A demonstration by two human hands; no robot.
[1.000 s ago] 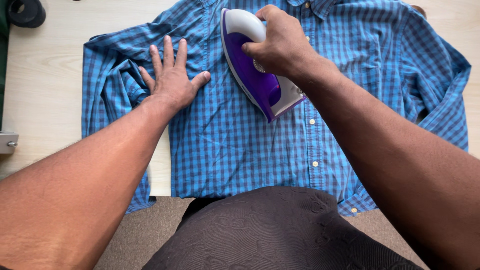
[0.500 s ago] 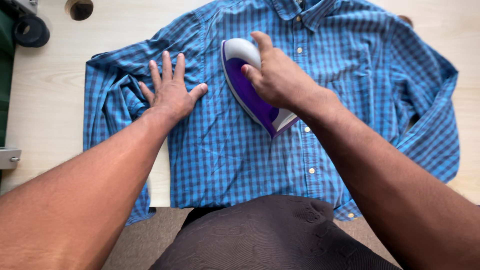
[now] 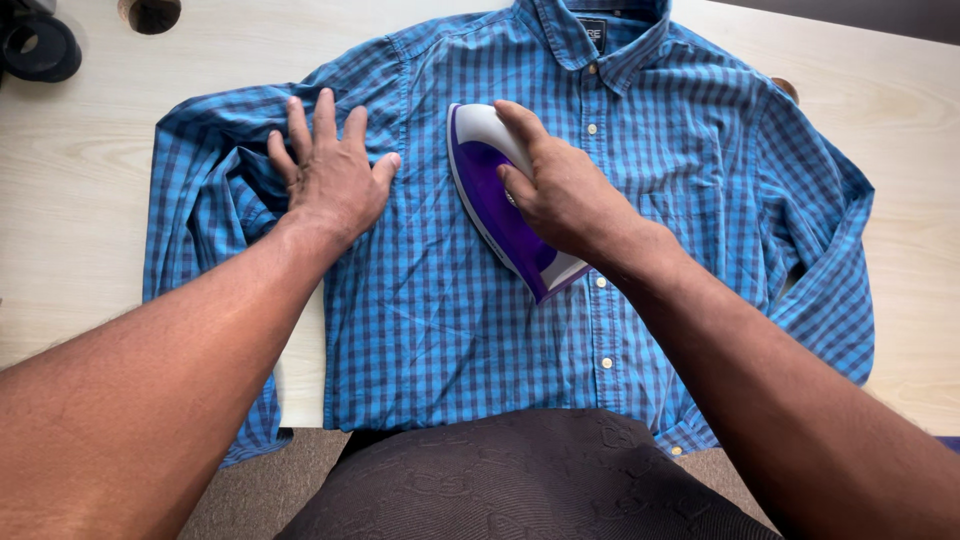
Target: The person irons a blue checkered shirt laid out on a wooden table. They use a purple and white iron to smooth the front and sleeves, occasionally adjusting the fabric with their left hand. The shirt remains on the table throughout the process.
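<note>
A blue checked shirt point(image 3: 450, 320) lies buttoned and front up on a pale wooden table point(image 3: 70, 200), its collar at the far edge. My right hand point(image 3: 565, 190) grips the handle of a purple and white iron point(image 3: 490, 185) that rests on the shirt's chest, left of the button row. My left hand point(image 3: 330, 175) presses flat with fingers spread on the shirt near the shoulder seam. The shirt's left sleeve point(image 3: 200, 190) is bunched beside that hand.
A round hole point(image 3: 150, 12) is cut in the table at the far left, with a black roll point(image 3: 40, 45) next to it. The shirt's hem hangs over the near table edge against my dark garment point(image 3: 520, 480). Brown carpet point(image 3: 240, 500) shows below.
The iron has slid toward me down the shirt front under my right hand. My left hand has stayed pressed on the shoulder area. The view has shifted, so the collar now shows.
</note>
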